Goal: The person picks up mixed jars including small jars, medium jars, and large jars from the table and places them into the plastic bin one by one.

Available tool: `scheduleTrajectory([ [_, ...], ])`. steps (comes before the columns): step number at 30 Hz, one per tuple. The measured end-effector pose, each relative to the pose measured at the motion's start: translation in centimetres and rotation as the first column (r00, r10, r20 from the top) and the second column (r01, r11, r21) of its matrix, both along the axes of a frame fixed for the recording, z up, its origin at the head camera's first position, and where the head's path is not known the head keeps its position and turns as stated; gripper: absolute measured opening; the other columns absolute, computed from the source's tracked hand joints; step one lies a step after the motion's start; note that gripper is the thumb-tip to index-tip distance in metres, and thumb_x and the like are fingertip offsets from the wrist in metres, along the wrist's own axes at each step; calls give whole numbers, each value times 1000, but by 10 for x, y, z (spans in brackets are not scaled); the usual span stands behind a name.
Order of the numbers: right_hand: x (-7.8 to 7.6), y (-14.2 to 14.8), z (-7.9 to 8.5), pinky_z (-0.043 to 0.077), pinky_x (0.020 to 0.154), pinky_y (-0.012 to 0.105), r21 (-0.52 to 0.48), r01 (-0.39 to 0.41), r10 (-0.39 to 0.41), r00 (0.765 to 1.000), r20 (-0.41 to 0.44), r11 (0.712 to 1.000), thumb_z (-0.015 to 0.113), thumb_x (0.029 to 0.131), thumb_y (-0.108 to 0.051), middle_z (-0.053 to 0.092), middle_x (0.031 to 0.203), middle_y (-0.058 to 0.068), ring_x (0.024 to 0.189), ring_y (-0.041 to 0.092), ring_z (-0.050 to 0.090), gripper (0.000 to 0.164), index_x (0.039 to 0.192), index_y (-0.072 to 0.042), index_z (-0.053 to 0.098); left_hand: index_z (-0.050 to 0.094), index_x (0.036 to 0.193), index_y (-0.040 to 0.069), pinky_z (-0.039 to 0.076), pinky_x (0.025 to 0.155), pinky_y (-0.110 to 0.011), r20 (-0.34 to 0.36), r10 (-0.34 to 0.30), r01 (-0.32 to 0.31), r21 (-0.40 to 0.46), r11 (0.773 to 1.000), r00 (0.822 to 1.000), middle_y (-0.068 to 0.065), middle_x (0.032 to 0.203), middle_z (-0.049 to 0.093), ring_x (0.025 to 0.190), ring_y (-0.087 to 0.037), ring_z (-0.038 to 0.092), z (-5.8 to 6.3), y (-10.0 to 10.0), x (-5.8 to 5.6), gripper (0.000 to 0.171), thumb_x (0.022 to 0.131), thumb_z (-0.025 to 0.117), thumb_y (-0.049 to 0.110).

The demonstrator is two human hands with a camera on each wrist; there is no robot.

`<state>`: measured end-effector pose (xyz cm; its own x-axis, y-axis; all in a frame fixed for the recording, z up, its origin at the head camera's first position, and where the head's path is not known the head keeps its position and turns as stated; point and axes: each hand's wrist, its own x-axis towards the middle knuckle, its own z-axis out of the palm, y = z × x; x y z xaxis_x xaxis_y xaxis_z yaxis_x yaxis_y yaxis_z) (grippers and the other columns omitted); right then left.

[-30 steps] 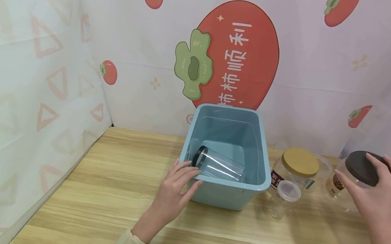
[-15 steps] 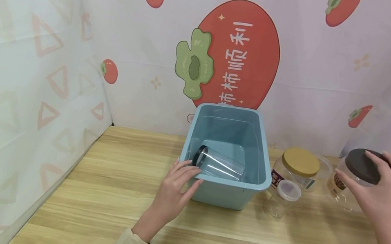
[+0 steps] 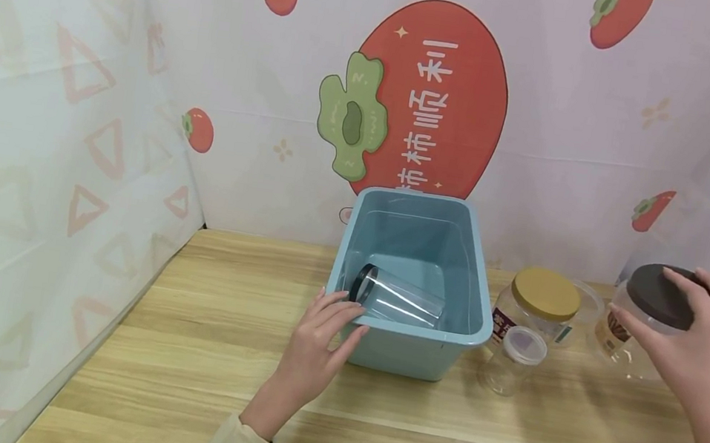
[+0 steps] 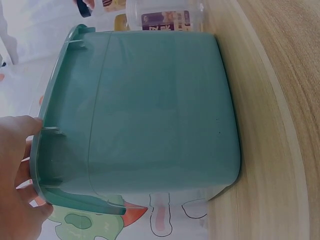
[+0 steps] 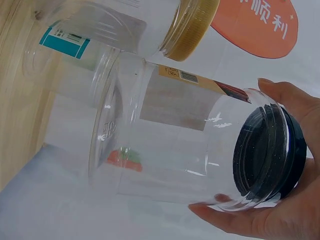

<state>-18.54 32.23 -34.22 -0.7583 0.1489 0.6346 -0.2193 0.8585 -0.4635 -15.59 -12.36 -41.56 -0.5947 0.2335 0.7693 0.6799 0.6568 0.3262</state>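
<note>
- Pale cloth backdrop (image 3: pixel 266 75) printed with red persimmons, behind a wooden table (image 3: pixel 190 349).
- The dark-lidded jar (image 5: pixel 192 137), at the far right, is slightly higher than a moment ago; lifting seems to have just begun.
- It is roughly upright: lid up, base down, long axis near vertical.
- The right hand (image 3: pixel 709 343) pinches it near the lid between thumb and fingers.
- The left hand (image 3: pixel 315 340) grips the near-left rim of the blue tub (image 3: pixel 401 351); inside, a clear container (image 3: pixel 404 300) lies on its side.
- A yellow-lidded jar (image 3: pixel 543 295) stands between tub and dark-lidded jar.
</note>
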Motion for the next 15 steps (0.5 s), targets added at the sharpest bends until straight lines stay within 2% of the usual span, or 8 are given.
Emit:
scheduleTrajectory([
  [2, 0, 0, 1, 34, 116, 74, 9, -1, 1, 1000, -8, 1000, 67, 97, -59, 37, 160, 34, 149, 55, 33, 85, 146, 9, 53, 76, 113, 2, 46, 112, -68, 0, 2, -2, -2, 1000, 1000, -8, 114, 77, 127, -33, 65, 0, 0, 0, 25, 89, 83, 6],
  [8, 0, -1, 6, 33, 116, 74, 21, -5, 6, 1000, -11, 1000, 65, 98, -58, 35, 161, 33, 150, 55, 32, 84, 147, 9, 52, 76, 112, 2, 46, 113, -66, -1, 9, -9, -6, 1000, 1000, -7, 114, 77, 126, -33, 65, 0, 0, 0, 25, 89, 83, 6],
  [12, 1, -3, 10, 34, 115, 75, 28, -11, 12, 1000, -24, 1000, 60, 96, -68, 36, 161, 34, 149, 56, 33, 93, 146, 10, 53, 76, 112, 2, 45, 113, -66, 0, 10, -10, -7, 1000, 1000, -8, 114, 77, 127, -33, 65, 0, 0, 0, 24, 89, 84, 6],
  [15, 1, -4, 12, 34, 114, 76, 34, -12, 12, 1000, -21, 999, 59, 96, -68, 36, 161, 34, 149, 56, 33, 93, 147, 10, 52, 76, 112, 2, 45, 113, -67, 0, 9, -9, -5, 1000, 1000, -8, 114, 77, 127, -33, 65, 1, 0, 0, 24, 89, 84, 6],
])
